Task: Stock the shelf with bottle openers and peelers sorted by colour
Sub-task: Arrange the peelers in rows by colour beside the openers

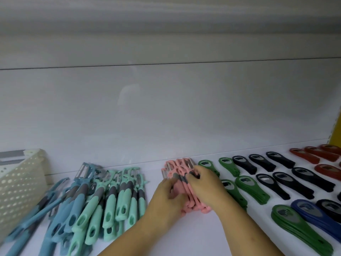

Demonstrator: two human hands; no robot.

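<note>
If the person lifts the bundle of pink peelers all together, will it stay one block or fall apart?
It would probably fall apart unless squeezed: the pink peelers are separate pieces, kept together only by the left hand and the right hand gripping them from both sides. Each one looks like stiff plastic and is likely light.

Cream perforated plastic basket [20, 183] at the near left edge, rows of small round holes in its wall, flat grey strip [11, 157] just beyond its far rim, glossy plain white back panel [166, 108] across the far side, narrow yellow upright edge [336, 133] at the far right.
</note>
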